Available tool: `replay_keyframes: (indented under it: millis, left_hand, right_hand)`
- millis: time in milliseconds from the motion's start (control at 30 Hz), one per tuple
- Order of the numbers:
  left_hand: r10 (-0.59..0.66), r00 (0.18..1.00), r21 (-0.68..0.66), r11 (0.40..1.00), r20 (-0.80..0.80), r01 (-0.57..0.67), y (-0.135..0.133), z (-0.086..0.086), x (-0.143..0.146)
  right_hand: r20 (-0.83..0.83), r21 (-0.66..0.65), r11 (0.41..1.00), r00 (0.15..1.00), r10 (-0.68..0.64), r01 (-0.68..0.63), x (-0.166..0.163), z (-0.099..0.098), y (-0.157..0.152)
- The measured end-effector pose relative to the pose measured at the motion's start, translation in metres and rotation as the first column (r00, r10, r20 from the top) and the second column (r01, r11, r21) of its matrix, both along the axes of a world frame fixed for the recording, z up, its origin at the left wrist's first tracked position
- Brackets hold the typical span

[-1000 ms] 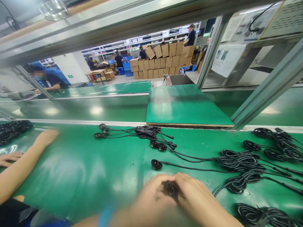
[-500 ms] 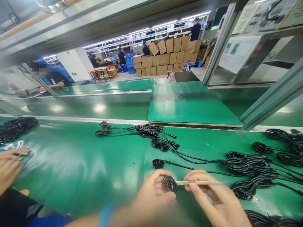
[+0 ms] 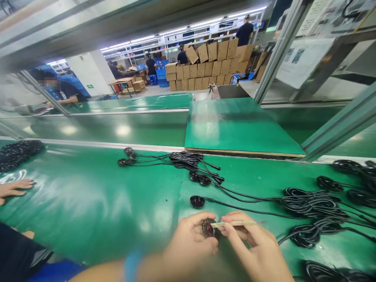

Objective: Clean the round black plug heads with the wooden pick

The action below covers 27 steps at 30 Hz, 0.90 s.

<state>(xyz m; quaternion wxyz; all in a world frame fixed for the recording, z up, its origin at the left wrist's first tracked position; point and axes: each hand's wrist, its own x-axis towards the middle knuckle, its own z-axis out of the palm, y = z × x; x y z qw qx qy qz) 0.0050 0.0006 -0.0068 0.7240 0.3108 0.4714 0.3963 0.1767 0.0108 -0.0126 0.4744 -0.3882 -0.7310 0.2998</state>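
My left hand (image 3: 192,237) grips a small round black part (image 3: 208,228) with a toothed rim and reddish detail on its face. Between the thumb and fingers of my right hand (image 3: 249,239) is a thin pale stick (image 3: 235,223), its tip against the face of the black part. Just beyond my hands lies a similar black toothed part (image 3: 197,201) on a cable, flat on the green work surface (image 3: 141,203). To the right are coiled black cables (image 3: 311,203). My palms hide some of the held part and the stick's lower side.
More cables with round ends (image 3: 185,159) lie further back, and a dark heap of parts (image 3: 20,152) sits far left. A co-worker's hand (image 3: 16,188) rests at the left edge. A raised green board (image 3: 235,127) and metal posts (image 3: 282,51) stand behind.
My right hand has moved left, bringing the stick's tip across the face of the black part. The co-worker's hands at the left have shifted, with one now visible.
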Motion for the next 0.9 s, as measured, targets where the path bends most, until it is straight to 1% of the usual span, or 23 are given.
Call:
replay_keyframes:
  millis: [67,100,167,267,300,367,400,467,567,633,667,733,833,900]
  left_hand:
    - [-0.029,1.000,-0.003,1.000,-0.006,0.029,0.001,0.000,-0.001]
    - [-0.049,0.999,0.014,0.999,-0.005,0.049,0.001,0.001,-0.002]
    - [-0.091,0.996,0.069,0.993,-0.004,0.091,0.001,0.003,-0.003]
    - [-0.126,0.992,0.133,0.983,-0.019,0.127,0.000,0.009,-0.003]
    - [-0.128,0.992,0.145,0.981,-0.023,0.130,0.000,0.011,-0.002]
    - [-0.119,0.993,0.165,0.979,-0.018,0.121,0.001,0.013,0.000]
    - [-0.105,0.994,0.169,0.980,-0.006,0.105,0.001,0.013,0.001]
    - [-0.072,0.997,0.150,0.986,0.030,0.067,0.002,0.010,0.002]
    - [-0.023,0.999,0.057,0.998,0.025,0.022,0.003,0.001,0.000]
    - [-0.011,1.000,0.014,1.000,0.008,0.011,0.003,-0.005,-0.003]
    - [-0.010,1.000,0.008,1.000,0.009,0.010,0.003,-0.006,-0.004]
    - [-0.019,0.999,0.017,1.000,0.034,0.019,0.003,-0.007,-0.005]
    - [-0.026,0.997,0.027,0.999,0.073,0.024,0.003,-0.004,-0.006]
    - [-0.010,0.997,0.022,1.000,0.080,0.008,0.003,-0.002,-0.006]
  right_hand:
    - [-0.017,-0.109,0.992,0.997,0.069,-0.070,0.002,0.003,0.005]
    - [0.006,-0.128,0.986,0.994,0.110,-0.108,0.003,0.006,0.008]
    - [0.090,-0.092,0.974,0.973,0.214,-0.206,0.005,0.013,0.012]
    - [0.272,0.000,0.932,0.897,0.350,-0.363,0.002,0.026,0.016]
    - [0.331,0.007,0.918,0.868,0.372,-0.396,0.001,0.030,0.016]
    - [0.418,0.002,0.908,0.826,0.379,-0.418,-0.002,0.034,0.017]
    - [0.425,0.001,0.910,0.823,0.376,-0.416,-0.002,0.034,0.016]
    - [0.350,0.021,0.928,0.872,0.343,-0.373,-0.001,0.031,0.016]
    - [0.141,0.017,0.981,0.972,0.189,-0.193,0.007,0.023,0.017]
    - [0.064,-0.024,0.995,0.993,0.099,-0.098,0.011,0.019,0.017]
    - [0.051,-0.034,0.996,0.995,0.083,-0.081,0.012,0.017,0.017]
    - [0.055,-0.001,0.996,0.994,0.090,-0.090,0.011,0.015,0.016]
    - [0.113,0.106,0.986,0.987,0.114,-0.126,0.005,0.013,0.014]
    - [0.149,0.166,0.979,0.984,0.096,-0.120,0.000,0.009,0.010]
